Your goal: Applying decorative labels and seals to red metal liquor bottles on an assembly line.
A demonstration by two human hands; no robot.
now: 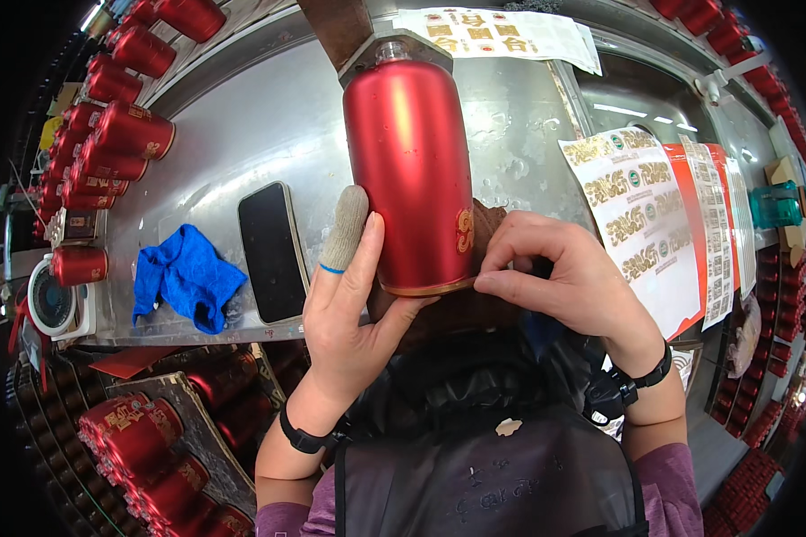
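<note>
A glossy red bottle [407,161] lies in front of me, its clear neck pointing away into a notched metal rest [360,64]. My left hand [345,286] holds the bottle's near left side, thumb under the base and fingers along the wall; one finger wears a grey knitted cover [344,228] with a blue edge. At the base's right edge, beside a gold emblem [464,231], my right hand [555,273] has thumb and forefinger pinched together. Whatever is between those fingertips is too small to make out. A brown cloth [488,224] shows partly behind the bottle.
A black phone [271,252] and a crumpled blue cloth [186,279] lie left on the metal table [233,143]. Gold-printed sticker sheets [631,215] lie right, another sheet [510,40] at the back. Several red bottles [121,134] stand far left, more [134,430] lower left.
</note>
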